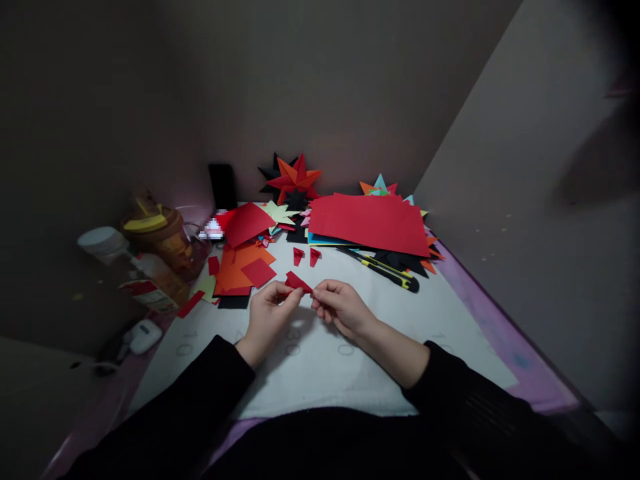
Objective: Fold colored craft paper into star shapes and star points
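A small folded piece of red paper (296,282) is held above the white mat (320,373). My left hand (273,310) is closed on it, thumb in front and fingers behind. At the paper's right tip, my right hand (345,308) pinches with thumb and forefinger, the other fingers curled. Just beyond my hands lie two small folded red paper pieces (299,257), side by side. Left of them, a red paper square (259,272) rests over orange sheets (230,267). To the right is a black and yellow utility knife (387,272).
Red sheets (370,220) are stacked at the back right. Folded paper stars (295,177) stand against the wall, near a black phone (223,187). On the left are a cup with a yellow lid (145,223), a white-capped bottle (103,243) and a white earbud case (145,335).
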### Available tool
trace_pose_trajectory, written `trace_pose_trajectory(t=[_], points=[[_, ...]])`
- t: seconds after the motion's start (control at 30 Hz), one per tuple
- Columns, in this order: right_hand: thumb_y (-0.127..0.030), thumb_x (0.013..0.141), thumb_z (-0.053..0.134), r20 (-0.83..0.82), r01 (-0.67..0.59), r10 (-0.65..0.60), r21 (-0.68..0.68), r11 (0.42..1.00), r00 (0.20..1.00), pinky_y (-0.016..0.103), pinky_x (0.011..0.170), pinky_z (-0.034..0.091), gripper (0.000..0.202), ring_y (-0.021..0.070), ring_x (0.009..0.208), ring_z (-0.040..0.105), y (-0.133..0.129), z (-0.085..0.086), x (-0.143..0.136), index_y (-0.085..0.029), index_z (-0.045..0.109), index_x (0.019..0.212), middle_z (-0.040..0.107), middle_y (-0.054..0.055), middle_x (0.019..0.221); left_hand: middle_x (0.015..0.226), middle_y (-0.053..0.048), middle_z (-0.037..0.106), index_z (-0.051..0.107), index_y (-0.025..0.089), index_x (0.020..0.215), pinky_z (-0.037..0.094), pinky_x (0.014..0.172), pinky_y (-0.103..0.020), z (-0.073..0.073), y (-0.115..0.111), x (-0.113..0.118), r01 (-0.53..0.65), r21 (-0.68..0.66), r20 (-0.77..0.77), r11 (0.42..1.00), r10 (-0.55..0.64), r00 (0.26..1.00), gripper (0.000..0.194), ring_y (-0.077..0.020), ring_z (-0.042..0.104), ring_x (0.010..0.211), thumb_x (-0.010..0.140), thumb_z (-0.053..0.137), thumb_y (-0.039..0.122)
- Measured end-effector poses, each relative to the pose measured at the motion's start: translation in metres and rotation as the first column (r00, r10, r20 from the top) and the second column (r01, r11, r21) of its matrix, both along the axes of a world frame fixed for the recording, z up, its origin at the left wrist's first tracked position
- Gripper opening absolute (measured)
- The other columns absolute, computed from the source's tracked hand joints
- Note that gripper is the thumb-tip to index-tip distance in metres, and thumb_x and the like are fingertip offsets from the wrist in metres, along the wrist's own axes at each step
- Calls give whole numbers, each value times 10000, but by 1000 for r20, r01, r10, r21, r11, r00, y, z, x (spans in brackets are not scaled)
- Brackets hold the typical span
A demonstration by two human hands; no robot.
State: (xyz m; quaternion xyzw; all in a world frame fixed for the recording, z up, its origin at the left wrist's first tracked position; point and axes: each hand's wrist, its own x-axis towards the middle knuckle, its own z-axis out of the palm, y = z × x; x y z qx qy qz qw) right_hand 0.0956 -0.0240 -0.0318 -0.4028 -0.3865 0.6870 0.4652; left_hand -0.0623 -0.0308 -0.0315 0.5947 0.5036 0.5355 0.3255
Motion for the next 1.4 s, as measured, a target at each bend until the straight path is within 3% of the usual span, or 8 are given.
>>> trace_pose_trajectory(t=[0.2,0.37,0.5,0.8,1.0,1.4], points=[[-334,665,715,27,36,-37,41,999,999,141,351,331,219,49,392,485,0,-3,0,-149,599,639,627,-9,550,619,-2,611,617,158,655,427,574,-235,4,-1,1,21,-29,34,999,-20,999,176,-114,541,582,727,675,307],[-361,756,637,193,44,-85,209,977,978,168,393,369,217,61,417,482,-4,-3,1,-160,607,678,605,-18,559,632,-10,621,606,152,663,425,585,-235,2,0,1,29,-64,66,998,-24,997,202,-118,553,596,749,653,329],[-387,793,586,312,26,-104,243,970,945,174,366,346,234,64,393,437,-8,0,0,-176,583,694,543,-44,524,611,1,609,580,155,641,421,585,-227,0,1,2,14,-65,99,998,-8,995,206,-114,546,588,753,644,315],[-387,811,552,347,21,-139,323,946,928,190,385,337,221,82,420,428,-9,-4,-4,-191,551,707,519,-43,536,573,12,602,525,165,609,420,560,-224,3,-1,4,-27,-78,94,997,34,995,240,-113,549,556,760,631,319],[-313,832,515,383,0,-188,441,898,904,204,454,346,196,92,477,427,-10,-6,-4,-196,528,675,499,-42,550,532,20,580,508,172,579,412,534,-224,7,-4,8,-80,-99,81,992,89,993,265,-111,540,519,743,640,334],[-331,786,574,306,5,-121,354,935,944,210,455,330,200,89,464,417,-7,1,-2,-188,534,652,492,-48,522,564,12,583,552,161,591,401,545,-223,5,-3,7,11,-90,10,996,-10,1000,233,-105,517,537,739,648,314]])
